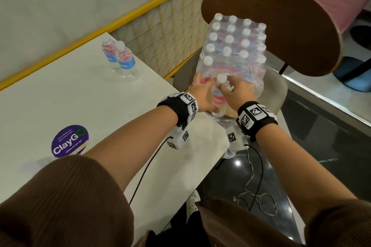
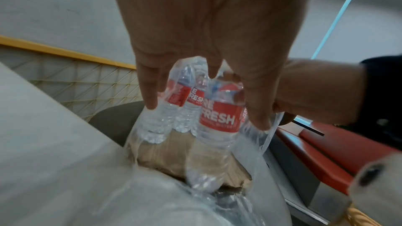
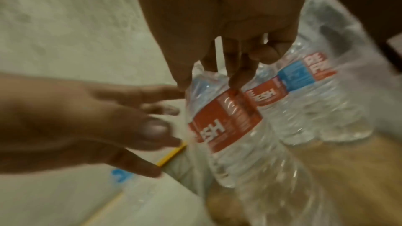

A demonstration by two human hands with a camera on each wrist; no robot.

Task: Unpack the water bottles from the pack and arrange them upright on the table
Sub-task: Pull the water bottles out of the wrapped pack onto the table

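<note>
Item: shrink-wrapped pack of water bottles (image 1: 234, 50). It stands on the seat of a wooden-backed chair (image 1: 281, 32), at 1 o'clock from your view, just beside the table's right edge. White caps show in rows through the film. The plastic wrap (image 2: 256, 137) is torn open on the side facing you, and a brown cardboard tray (image 2: 165, 157) lies under the bottles.

Item: red-labelled bottle (image 1: 219, 94). It stands at the pack's near opening, white cap up, slightly tilted, its base on the cardboard. The left wrist view (image 2: 219, 123) reads "FRESH" on its label; the right wrist view (image 3: 226, 123) shows it blurred.

Item: your left hand (image 1: 200, 96). It sits at 9 o'clock of that bottle, fingers spread wide and fairly straight against the bottle and the film beside it. The left wrist view shows the fingers (image 2: 147, 88) reaching down over the wrapped bottles, not closed round any.

Item: your right hand (image 1: 236, 92). It sits at 3 o'clock of the bottle, fingertips narrow and curled, pinching the bottle's neck just under the cap; the right wrist view shows the fingers (image 3: 239, 76) bunched on the shoulder.

Item: two upright bottles (image 1: 120, 58). Blue labels, white caps, touching or nearly so, at 11 o'clock on the white table (image 1: 60, 96), near its far edge.

Item: round purple sticker (image 1: 70, 140), reading "ClayGo", on the table at 8 o'clock.
</note>
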